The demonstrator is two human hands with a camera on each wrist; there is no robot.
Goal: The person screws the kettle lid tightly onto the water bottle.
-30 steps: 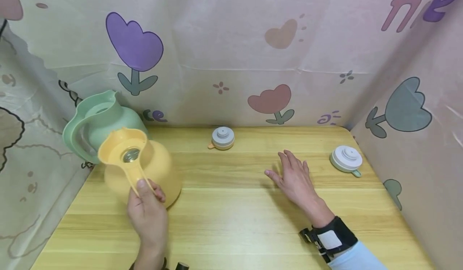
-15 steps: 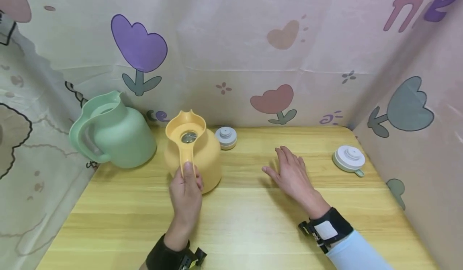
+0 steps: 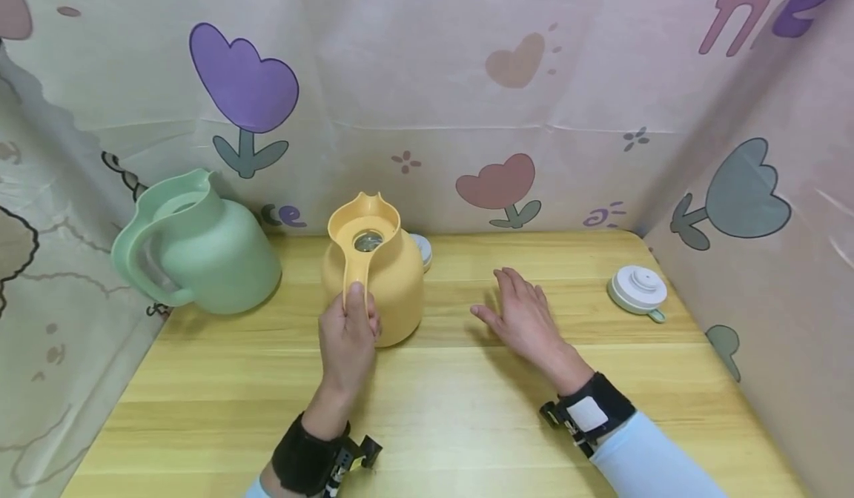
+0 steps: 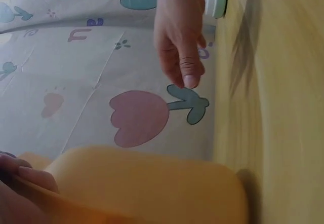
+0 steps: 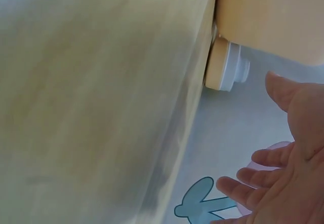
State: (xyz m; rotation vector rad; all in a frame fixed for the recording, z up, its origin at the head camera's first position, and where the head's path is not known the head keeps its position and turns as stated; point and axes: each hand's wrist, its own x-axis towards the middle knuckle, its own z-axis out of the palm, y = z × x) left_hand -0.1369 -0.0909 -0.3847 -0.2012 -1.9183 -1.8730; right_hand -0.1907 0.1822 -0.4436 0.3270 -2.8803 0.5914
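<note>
My left hand [image 3: 348,339] grips the handle of a yellow thermos jug [image 3: 396,290], its spouted mouth uncovered and the shiny inside showing. The jug stands upright near the middle of the table, close over the wood in the left wrist view. Partly hidden behind it lies a white and orange lid [image 3: 423,251], which shows more fully in the right wrist view beside the jug. To the jug's right, my right hand [image 3: 523,327] hovers above the table with fingers spread and nothing in them.
A green thermos jug [image 3: 230,268], also uncovered, stands at the back left against the printed cloth. At the right edge of the table [image 3: 454,424] lies a white and green lid [image 3: 638,290]. Patterned cloth walls [image 3: 373,75] enclose the back and sides.
My left hand has carried the yellow jug rightward from beside the green jug to in front of the orange lid. My right hand has shifted slightly left, still spread.
</note>
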